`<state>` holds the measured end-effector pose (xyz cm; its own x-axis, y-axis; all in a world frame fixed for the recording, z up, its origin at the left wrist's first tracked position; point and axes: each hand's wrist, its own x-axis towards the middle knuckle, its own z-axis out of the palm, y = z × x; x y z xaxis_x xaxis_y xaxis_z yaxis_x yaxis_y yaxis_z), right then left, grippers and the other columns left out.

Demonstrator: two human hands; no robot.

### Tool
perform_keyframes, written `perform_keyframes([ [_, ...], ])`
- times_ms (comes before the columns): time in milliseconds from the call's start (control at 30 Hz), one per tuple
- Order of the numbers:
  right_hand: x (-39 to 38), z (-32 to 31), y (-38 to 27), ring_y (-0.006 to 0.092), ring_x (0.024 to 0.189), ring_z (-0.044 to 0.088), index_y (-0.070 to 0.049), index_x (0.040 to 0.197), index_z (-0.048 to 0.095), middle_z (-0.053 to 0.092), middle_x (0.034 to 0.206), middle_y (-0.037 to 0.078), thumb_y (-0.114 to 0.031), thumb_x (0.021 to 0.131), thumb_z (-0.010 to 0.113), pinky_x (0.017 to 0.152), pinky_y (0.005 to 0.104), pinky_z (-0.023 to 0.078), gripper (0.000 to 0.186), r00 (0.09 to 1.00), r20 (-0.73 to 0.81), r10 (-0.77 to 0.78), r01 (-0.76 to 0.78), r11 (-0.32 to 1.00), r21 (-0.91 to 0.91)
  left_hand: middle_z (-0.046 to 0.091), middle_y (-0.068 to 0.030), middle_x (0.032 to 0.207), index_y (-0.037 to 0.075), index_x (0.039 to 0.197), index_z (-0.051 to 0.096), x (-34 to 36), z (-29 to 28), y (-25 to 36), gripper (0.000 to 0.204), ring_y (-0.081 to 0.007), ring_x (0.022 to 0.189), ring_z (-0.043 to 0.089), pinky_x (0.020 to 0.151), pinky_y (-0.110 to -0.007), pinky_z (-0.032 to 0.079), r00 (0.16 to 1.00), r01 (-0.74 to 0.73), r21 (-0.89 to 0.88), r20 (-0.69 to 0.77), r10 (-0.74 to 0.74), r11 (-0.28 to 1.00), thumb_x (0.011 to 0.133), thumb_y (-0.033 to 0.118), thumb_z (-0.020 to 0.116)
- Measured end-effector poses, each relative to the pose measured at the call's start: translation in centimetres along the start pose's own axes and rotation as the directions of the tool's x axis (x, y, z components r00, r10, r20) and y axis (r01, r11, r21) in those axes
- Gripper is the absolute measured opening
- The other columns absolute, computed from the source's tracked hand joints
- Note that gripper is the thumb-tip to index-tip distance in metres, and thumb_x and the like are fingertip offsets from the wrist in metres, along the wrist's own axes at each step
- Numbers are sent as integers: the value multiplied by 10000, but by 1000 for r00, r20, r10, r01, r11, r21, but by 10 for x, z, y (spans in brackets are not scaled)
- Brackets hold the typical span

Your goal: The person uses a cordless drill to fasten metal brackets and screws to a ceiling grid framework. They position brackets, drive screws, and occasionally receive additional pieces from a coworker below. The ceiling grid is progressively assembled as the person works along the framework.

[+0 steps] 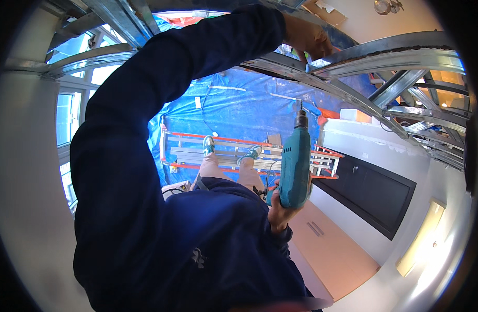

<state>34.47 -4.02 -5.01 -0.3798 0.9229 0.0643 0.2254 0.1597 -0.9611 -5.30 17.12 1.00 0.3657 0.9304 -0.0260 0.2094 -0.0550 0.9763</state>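
My left arm, in a dark navy sleeve, arches up and across to the overhead metal framing. There my left hand (313,40) has its fingers bent round a metal channel (384,61), close to where it meets a long metal rail (285,67). The fingertips are partly hidden. Lower down, in front of my body, my right hand (281,214) is wrapped round the handle of a teal power drill (295,169). The drill's chuck and bit point up toward the rail, and the tip stands apart from it.
My feet stand on a metal work platform (218,151) with orange edges. Beneath it a blue tarp (223,112) covers the floor. A dark door (364,182) is at right, above a tan panel (327,249). Windows (67,119) line the left; crossed metal studs (400,88) fill the upper right.
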Motion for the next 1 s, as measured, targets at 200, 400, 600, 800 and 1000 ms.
perform_keyframes([
  [200, 11, 0, -6, 207, 867, 675, 89, 1352, 473, 687, 971, 147, -8, 828, 635, 772, 333, 569, 557, 999, 1, -33, 33, 999, -8, 700, -97, 1129, 50, 1279, 656, 11, 4, -9, 299, -188, 1020, 676, 877, -342, 606, 992, -26, 22, -123, 29, 999, 1040, 222, 605],
  [400, 16, -1, -9, 190, 849, 663, 88, 1503, 350, 686, 964, 141, 1, 822, 622, 783, 325, 564, 739, 994, 21, -104, 105, 993, -55, 555, 30, 795, 72, 956, 631, 13, -14, -26, 63, -90, 699, 513, 594, -300, 448, 989, -133, 83, -54, 138, 988, 896, 67, 650],
  [600, 11, 3, -11, 183, 824, 657, 71, 1573, 249, 675, 941, 131, 36, 811, 597, 788, 320, 564, 839, 997, 6, -73, 73, 997, 7, 550, 20, 840, 48, 963, 636, -7, -9, -10, 86, -103, 747, 553, 676, -291, 537, 978, 143, 71, -166, -130, 987, 947, 133, 640],
  [800, 3, 1, -10, 181, 836, 671, 52, 1584, 241, 683, 959, 133, 48, 804, 591, 797, 318, 567, 854, 999, 9, -47, 46, 997, 55, 713, -72, 873, 23, 994, 733, -24, -12, 19, 353, -183, 797, 701, 772, -352, 604, 962, 205, -137, -153, -225, 969, 1009, 364, 643],
  [1000, -4, -4, -7, 182, 844, 679, 39, 1585, 250, 689, 970, 130, 57, 804, 591, 786, 311, 568, 853, 998, -11, -56, 56, 996, 73, 732, -96, 957, 41, 1040, 736, -50, -9, 10, 557, -236, 940, 712, 893, -367, 569, 987, 9, -317, -147, -59, 948, 1008, 578, 588],
])
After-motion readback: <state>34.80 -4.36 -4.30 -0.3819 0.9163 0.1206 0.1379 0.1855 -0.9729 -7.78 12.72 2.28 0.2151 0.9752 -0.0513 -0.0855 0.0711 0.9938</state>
